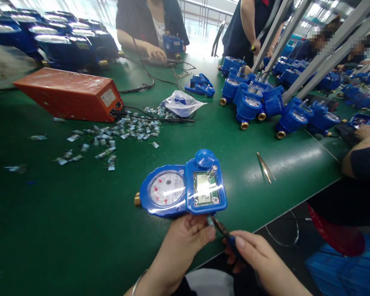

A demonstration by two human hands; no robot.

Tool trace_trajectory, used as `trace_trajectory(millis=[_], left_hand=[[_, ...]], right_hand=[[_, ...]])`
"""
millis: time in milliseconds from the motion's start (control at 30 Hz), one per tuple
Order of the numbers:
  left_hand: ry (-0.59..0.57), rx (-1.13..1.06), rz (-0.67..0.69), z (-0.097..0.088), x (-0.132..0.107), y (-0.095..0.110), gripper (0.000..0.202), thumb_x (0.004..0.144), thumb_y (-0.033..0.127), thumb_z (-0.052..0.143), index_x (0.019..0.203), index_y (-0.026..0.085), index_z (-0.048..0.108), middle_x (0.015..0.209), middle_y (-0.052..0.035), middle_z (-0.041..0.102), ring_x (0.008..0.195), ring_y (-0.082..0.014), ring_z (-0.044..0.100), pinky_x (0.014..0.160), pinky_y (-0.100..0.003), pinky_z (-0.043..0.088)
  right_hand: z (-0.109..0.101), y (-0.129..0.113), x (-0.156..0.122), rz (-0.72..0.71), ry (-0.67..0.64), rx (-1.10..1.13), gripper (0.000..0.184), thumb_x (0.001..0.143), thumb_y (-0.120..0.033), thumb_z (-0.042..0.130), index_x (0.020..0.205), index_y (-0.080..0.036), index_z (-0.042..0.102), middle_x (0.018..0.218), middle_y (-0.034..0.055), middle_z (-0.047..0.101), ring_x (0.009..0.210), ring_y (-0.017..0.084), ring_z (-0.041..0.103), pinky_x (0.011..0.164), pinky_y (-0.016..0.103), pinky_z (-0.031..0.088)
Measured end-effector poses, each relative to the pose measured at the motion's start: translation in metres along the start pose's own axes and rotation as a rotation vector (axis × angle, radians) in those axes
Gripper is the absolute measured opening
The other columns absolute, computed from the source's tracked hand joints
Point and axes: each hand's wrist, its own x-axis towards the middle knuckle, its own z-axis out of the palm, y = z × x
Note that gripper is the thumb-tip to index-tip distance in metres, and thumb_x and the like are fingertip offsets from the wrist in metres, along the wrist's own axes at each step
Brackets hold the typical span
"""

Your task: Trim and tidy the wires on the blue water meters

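A blue water meter (163, 191) lies on the green table in front of me, its round dial on the left and a lit display on the right. Its small round lid (205, 158) stands raised at the far side. My left hand (189, 238) is at the meter's near edge, thumb and fingers pinching a small pale-blue seal tag (210, 220). In my right hand (249, 250) is a pair of pliers (223, 231) with dark handles, jaws at that tag. Whether the jaws touch the tag or its wire is too small to tell.
Many similar tags (135, 127) are scattered beside an orange box (70, 94) with cables. Tweezers (265, 167) lie to the right. More blue meters (249, 102) stand at the back right and back left. Co-workers sit and stand across the table; another person's arm (365, 152) is at right.
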Motion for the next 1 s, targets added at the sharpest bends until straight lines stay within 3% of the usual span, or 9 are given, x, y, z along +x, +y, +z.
trace_trajectory(millis=[133, 667, 1000], left_hand=[[0.121, 0.098, 0.018, 0.001, 0.000, -0.003, 0.026, 0.073, 0.032, 0.072, 0.090, 0.014, 0.065, 0.085, -0.0067, 0.069, 0.079, -0.0196, 0.063, 0.067, -0.026, 0.052], [0.148, 0.018, -0.039, 0.000, -0.002, -0.004, 0.021, 0.075, 0.029, 0.070, 0.087, 0.012, 0.068, 0.084, -0.0102, 0.071, 0.071, -0.0179, 0.065, 0.066, -0.027, 0.055], [0.166, 0.071, -0.033, 0.001, 0.000, -0.002, 0.019, 0.076, 0.028, 0.070, 0.086, 0.012, 0.069, 0.085, -0.0093, 0.071, 0.072, -0.0167, 0.065, 0.066, -0.024, 0.055]], right_hand=[[0.000, 0.000, 0.001, -0.001, -0.015, -0.001, 0.053, 0.087, -0.059, 0.053, 0.109, -0.013, 0.064, 0.086, 0.0105, 0.062, 0.077, 0.023, 0.059, 0.063, 0.031, 0.050], [-0.002, -0.006, 0.006, -0.018, -0.083, -0.058, 0.046, 0.093, -0.053, 0.045, 0.079, -0.012, 0.060, 0.075, 0.0059, 0.058, 0.066, 0.017, 0.058, 0.053, 0.023, 0.048], [-0.008, -0.015, 0.010, 0.004, -0.117, -0.205, 0.045, 0.094, -0.052, 0.042, 0.088, -0.014, 0.063, 0.075, 0.0043, 0.059, 0.064, 0.016, 0.058, 0.053, 0.021, 0.045]])
